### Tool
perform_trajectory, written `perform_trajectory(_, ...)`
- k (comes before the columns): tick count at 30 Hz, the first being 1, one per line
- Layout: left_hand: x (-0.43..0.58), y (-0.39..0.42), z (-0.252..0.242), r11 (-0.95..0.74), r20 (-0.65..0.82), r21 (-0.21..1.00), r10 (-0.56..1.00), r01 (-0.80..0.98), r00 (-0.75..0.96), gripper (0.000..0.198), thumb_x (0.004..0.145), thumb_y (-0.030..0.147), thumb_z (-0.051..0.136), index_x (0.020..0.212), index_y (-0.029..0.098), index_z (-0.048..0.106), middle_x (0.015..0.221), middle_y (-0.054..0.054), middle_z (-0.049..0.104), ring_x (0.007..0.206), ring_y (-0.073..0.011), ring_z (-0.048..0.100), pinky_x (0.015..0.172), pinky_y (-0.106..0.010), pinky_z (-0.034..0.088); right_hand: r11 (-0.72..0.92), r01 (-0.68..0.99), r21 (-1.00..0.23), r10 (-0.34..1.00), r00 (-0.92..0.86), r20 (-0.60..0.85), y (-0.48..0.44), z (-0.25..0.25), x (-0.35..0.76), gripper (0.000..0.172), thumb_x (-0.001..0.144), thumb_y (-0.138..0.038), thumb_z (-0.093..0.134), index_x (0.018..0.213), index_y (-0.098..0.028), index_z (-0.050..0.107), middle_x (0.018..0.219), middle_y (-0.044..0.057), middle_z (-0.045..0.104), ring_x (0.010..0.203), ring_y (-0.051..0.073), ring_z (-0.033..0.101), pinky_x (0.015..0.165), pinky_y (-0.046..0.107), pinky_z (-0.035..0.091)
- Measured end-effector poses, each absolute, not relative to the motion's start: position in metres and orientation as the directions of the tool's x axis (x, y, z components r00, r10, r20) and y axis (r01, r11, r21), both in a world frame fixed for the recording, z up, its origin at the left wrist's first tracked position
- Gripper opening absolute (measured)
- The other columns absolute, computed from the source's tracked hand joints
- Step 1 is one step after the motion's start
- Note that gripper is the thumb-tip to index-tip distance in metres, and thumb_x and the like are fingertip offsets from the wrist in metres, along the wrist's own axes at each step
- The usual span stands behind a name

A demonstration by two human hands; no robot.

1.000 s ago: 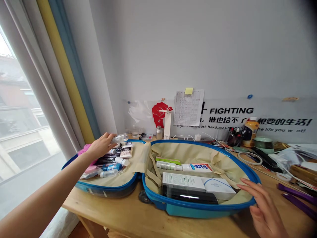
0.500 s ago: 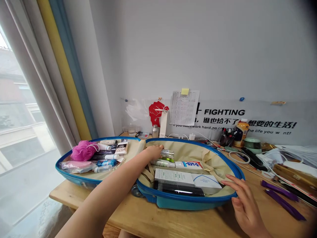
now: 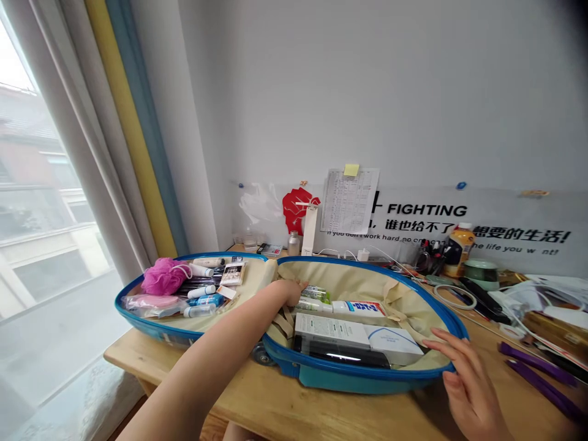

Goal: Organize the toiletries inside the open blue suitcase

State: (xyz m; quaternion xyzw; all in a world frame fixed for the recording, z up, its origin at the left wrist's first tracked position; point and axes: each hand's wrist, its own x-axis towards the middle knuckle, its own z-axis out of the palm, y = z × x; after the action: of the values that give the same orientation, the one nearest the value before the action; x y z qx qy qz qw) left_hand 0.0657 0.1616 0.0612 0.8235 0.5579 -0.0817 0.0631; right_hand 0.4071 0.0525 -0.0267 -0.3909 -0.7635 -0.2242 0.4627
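Note:
A blue-rimmed suitcase (image 3: 367, 373) lies open on the table, two beige-lined halves side by side. My left hand (image 3: 290, 293) reaches into the right half, at the left end of a clear bottle with green in it (image 3: 316, 294). The back of that hand hides most of its fingers, so its grip does not show. Below the bottle lie a whitish tube or bottle (image 3: 313, 305), a toothpaste tube (image 3: 361, 308), white boxes (image 3: 331, 329) and a black glossy case (image 3: 340, 353). At the right rim, my right hand (image 3: 471, 380) rests with fingers apart, holding nothing.
The left half holds a pink bath puff (image 3: 163, 277), a bagged pink item (image 3: 154, 304) and several small bottles (image 3: 205, 300). Purple strips (image 3: 542, 380), cables, a green-lidded jar (image 3: 481, 274) and an orange-capped bottle (image 3: 459, 248) crowd the table's right side.
The view has shifted, moving everything rightward in the picture. My left hand and the clear bottle sit slightly lower in the right half. My right hand stays by the rim.

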Motion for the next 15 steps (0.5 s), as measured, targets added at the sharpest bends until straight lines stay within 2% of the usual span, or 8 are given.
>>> perform_trajectory(2, 0.064, 0.156, 0.068, -0.369, -0.126, 0.024, 0.921, 0.929, 0.369, 0.046, 0.092, 0.032, 0.055, 0.136, 0.021, 0.047, 0.143, -0.011, 0.046, 0.128, -0.0265, 0.048, 0.104, -0.049, 0.042, 0.599, 0.801, -0.006, 0.377, -0.275, 0.884, 0.054, -0.027, 0.408, 0.040, 0.097, -0.043, 0.027, 0.111, -0.022, 0.058, 0.117, 0.011, 0.060, 0.109, 0.026, 0.059, 0.101, 0.046, 0.041)
perform_trajectory(5, 0.042, 0.149, 0.088, -0.320, 0.038, 0.031, 0.947, 0.947, 0.319, 0.043, 0.097, 0.025, 0.039, 0.140, 0.030, 0.042, 0.149, -0.005, 0.041, 0.135, -0.0216, 0.040, 0.111, -0.038, 0.036, 0.603, 0.798, 0.013, 0.370, -0.294, 0.881, 0.054, -0.025, 0.408, 0.040, 0.098, -0.042, 0.026, 0.110, -0.022, 0.058, 0.116, 0.011, 0.060, 0.108, 0.025, 0.059, 0.100, 0.045, 0.042)
perform_trajectory(8, -0.010, 0.144, 0.109, -0.134, 0.120, 0.017, 0.984, 0.991, 0.131, 0.037, 0.098, 0.025, 0.036, 0.132, 0.026, 0.051, 0.140, -0.007, 0.050, 0.126, -0.0211, 0.049, 0.105, -0.038, 0.042, 0.605, 0.796, 0.000, 0.386, -0.294, 0.875, 0.053, -0.025, 0.409, 0.040, 0.097, -0.043, 0.027, 0.110, -0.022, 0.058, 0.116, 0.011, 0.061, 0.108, 0.025, 0.060, 0.100, 0.046, 0.043)
perform_trajectory(11, -0.078, 0.131, 0.114, 0.110, 0.063, -0.031, 0.992, 0.993, -0.108, 0.035, 0.093, 0.038, 0.054, 0.121, 0.017, 0.056, 0.124, -0.010, 0.058, 0.109, -0.0219, 0.058, 0.093, -0.045, 0.050, 0.615, 0.788, -0.016, 0.381, -0.279, 0.882, 0.053, -0.025, 0.409, 0.040, 0.097, -0.043, 0.028, 0.109, -0.022, 0.060, 0.116, 0.011, 0.062, 0.107, 0.025, 0.060, 0.100, 0.047, 0.043)
perform_trajectory(15, -0.143, 0.106, 0.093, 0.243, -0.075, -0.091, 0.965, 0.966, -0.250, 0.031, 0.090, 0.039, 0.059, 0.108, 0.014, 0.062, 0.108, -0.006, 0.065, 0.097, -0.0192, 0.063, 0.086, -0.040, 0.053, 0.622, 0.781, -0.055, 0.409, -0.264, 0.874, 0.054, -0.028, 0.410, 0.038, 0.096, -0.042, 0.030, 0.110, -0.022, 0.060, 0.116, 0.010, 0.062, 0.108, 0.026, 0.060, 0.103, 0.049, 0.041)
